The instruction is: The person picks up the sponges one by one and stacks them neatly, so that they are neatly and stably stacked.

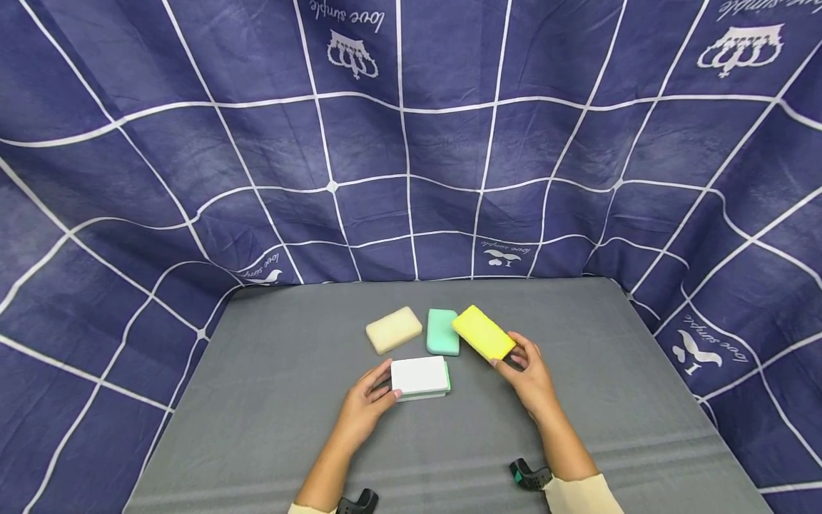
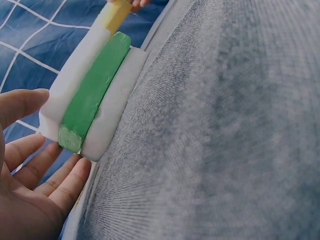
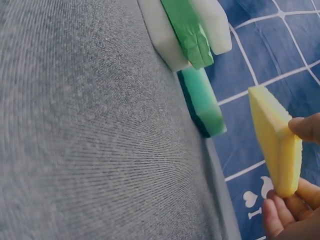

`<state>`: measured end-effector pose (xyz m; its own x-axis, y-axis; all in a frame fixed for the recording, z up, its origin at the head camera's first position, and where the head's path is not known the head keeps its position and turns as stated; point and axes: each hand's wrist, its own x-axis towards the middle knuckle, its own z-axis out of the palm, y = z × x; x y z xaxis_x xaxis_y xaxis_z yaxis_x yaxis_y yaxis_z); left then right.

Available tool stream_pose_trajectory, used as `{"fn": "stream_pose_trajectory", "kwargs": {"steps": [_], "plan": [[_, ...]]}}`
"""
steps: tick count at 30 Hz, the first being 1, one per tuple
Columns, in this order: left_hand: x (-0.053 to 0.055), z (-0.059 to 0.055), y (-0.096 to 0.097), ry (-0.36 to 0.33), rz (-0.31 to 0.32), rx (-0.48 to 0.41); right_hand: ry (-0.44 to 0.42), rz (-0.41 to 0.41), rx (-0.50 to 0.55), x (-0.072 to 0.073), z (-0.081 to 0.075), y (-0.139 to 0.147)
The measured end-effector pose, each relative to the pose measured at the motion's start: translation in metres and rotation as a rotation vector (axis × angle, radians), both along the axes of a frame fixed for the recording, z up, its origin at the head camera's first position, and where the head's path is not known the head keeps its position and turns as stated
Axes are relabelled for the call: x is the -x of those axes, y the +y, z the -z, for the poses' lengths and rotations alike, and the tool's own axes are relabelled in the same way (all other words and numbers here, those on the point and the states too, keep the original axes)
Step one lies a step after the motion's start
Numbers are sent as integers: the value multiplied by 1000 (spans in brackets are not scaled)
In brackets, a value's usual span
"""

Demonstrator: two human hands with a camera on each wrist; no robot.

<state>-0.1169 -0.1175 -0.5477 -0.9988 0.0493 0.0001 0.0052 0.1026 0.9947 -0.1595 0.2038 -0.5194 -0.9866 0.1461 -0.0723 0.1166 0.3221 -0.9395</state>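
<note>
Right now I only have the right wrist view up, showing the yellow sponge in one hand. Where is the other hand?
Observer: The left hand is at the left end of the white-and-green stack, touching it.
Operator: Is any loose sponge missing from my view?
Observer: Yes, a cream sponge lies to the left of the teal sponge, as the head view shows.

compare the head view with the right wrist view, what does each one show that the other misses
Only the head view shows the cream sponge and left hand. Only the right wrist view shows the dark underside of the teal sponge. Both show the right hand holding the yellow sponge, plus the white and green stack.
</note>
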Motion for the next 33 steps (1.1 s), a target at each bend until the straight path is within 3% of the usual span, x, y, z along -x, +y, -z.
{"fn": "stream_pose_trajectory", "kwargs": {"steps": [9, 20, 33], "plan": [[0, -1, 0, -19, 4, 0, 64, -117, 99, -3, -8, -6], [0, -1, 0, -13, 7, 7, 248, -269, 184, -4, -9, -15], [1, -1, 0, -25, 8, 7, 266, -431, 198, -7, -1, -31]]}}
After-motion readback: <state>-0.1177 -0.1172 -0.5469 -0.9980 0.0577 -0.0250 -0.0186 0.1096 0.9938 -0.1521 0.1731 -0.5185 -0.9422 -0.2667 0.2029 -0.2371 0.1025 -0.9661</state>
